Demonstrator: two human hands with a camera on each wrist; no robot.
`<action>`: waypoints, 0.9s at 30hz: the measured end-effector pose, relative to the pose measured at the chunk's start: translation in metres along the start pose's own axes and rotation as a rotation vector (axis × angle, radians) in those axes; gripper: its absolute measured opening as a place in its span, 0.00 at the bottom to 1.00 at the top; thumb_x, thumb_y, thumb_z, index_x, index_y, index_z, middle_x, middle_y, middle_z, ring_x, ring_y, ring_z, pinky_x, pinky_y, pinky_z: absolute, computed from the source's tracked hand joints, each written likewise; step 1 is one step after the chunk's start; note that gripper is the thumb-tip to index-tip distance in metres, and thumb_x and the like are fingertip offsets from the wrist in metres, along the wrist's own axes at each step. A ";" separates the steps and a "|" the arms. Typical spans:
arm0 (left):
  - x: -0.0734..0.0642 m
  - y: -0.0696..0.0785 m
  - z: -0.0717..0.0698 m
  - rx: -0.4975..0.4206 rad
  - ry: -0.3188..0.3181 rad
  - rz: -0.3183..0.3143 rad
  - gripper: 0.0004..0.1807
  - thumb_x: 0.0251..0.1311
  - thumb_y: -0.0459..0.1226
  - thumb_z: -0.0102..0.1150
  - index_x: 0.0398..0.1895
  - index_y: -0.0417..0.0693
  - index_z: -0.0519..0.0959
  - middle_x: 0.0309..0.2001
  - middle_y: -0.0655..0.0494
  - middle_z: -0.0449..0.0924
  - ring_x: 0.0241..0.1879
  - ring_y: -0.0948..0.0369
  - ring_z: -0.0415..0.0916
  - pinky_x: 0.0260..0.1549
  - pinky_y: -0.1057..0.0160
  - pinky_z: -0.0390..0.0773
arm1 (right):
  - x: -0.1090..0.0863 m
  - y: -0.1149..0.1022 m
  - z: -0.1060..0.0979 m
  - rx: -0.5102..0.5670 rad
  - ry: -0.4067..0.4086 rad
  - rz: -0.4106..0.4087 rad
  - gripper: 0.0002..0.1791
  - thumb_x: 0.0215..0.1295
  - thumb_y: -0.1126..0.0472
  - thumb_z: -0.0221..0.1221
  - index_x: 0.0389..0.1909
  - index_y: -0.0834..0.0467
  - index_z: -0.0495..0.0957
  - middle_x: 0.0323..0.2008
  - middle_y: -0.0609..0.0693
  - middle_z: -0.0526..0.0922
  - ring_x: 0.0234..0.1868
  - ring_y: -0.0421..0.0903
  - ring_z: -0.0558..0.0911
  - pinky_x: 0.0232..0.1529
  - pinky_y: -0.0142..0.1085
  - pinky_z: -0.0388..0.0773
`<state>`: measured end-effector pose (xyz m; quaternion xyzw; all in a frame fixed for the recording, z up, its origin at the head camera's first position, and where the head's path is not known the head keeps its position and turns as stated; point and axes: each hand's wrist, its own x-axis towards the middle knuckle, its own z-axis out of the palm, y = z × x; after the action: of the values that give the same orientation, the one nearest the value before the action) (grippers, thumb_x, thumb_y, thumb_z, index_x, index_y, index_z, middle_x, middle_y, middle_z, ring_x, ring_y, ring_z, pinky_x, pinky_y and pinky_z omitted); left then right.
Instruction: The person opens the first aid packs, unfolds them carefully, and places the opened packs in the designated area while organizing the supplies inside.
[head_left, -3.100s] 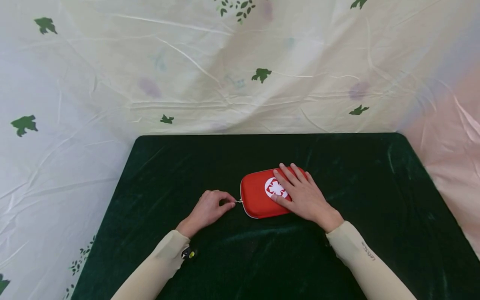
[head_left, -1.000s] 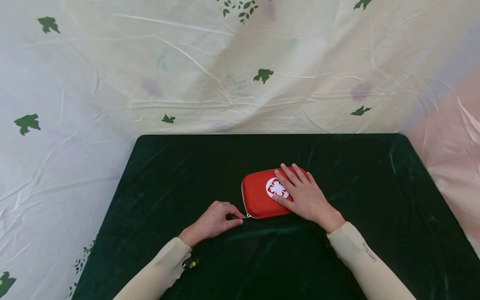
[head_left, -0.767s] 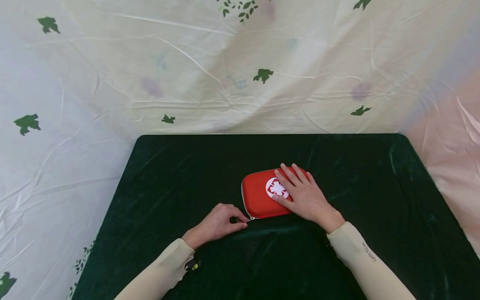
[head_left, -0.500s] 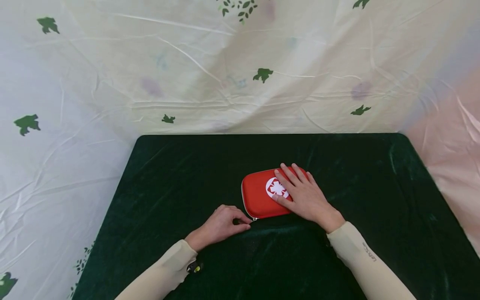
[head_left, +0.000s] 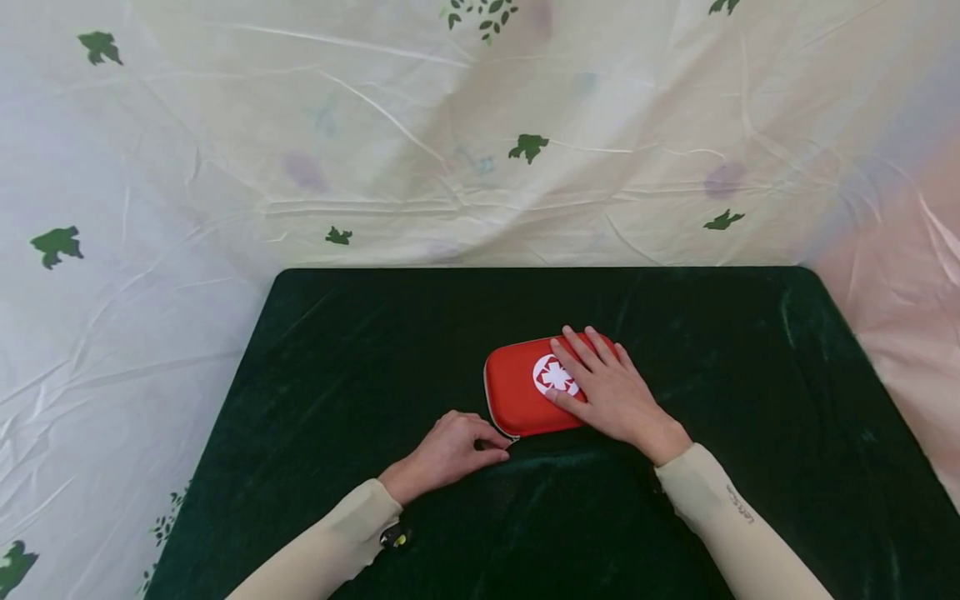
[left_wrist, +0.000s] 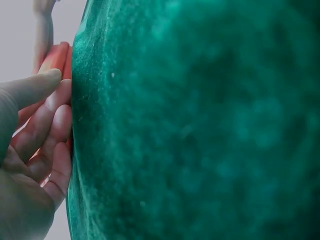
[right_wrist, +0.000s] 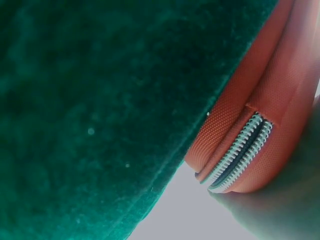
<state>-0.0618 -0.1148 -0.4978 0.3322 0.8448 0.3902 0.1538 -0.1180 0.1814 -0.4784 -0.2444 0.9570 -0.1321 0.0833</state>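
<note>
We think the zip (right_wrist: 240,142) is only part done. Close to our right hand (head_left: 617,392), its two rows of teeth stand apart, so that bit is not joined. The zip pull (head_left: 514,439) is at the front corner of the red case (head_left: 513,387), so some of the way is left, but we can't tell if it is to open or close. The thumb and finger of our left hand (head_left: 450,446) are together, pinching the pull. Our right fingers are spread flat on the case, which lies just past our left fingertips.
</note>
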 end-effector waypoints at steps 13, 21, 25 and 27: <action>-0.001 0.003 -0.008 0.013 -0.045 -0.022 0.15 0.72 0.52 0.61 0.50 0.57 0.88 0.45 0.70 0.86 0.42 0.76 0.79 0.46 0.66 0.79 | 0.000 0.000 0.000 0.002 0.002 0.002 0.48 0.71 0.29 0.51 0.84 0.45 0.48 0.84 0.50 0.43 0.82 0.60 0.40 0.76 0.66 0.42; 0.000 0.002 -0.031 -0.042 0.160 -0.057 0.12 0.73 0.49 0.61 0.48 0.56 0.87 0.43 0.68 0.87 0.42 0.72 0.81 0.44 0.60 0.82 | -0.001 0.001 0.000 0.000 0.002 0.007 0.48 0.71 0.29 0.52 0.84 0.45 0.48 0.84 0.51 0.43 0.82 0.60 0.40 0.76 0.67 0.42; 0.006 0.000 -0.039 -0.050 0.251 -0.077 0.17 0.72 0.49 0.61 0.57 0.53 0.85 0.51 0.63 0.86 0.48 0.69 0.81 0.50 0.54 0.82 | 0.000 0.001 0.001 0.000 0.002 0.002 0.48 0.71 0.29 0.51 0.84 0.45 0.48 0.84 0.50 0.42 0.82 0.60 0.40 0.75 0.67 0.42; 0.011 0.000 -0.041 -0.032 0.285 -0.085 0.20 0.72 0.50 0.61 0.60 0.52 0.83 0.55 0.61 0.85 0.52 0.65 0.80 0.54 0.51 0.80 | 0.000 0.001 0.001 0.001 0.002 0.000 0.48 0.71 0.29 0.51 0.84 0.44 0.48 0.84 0.50 0.42 0.82 0.60 0.40 0.75 0.67 0.42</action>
<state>-0.0908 -0.1302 -0.4711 0.2348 0.8650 0.4400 0.0543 -0.1181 0.1823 -0.4792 -0.2441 0.9571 -0.1328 0.0824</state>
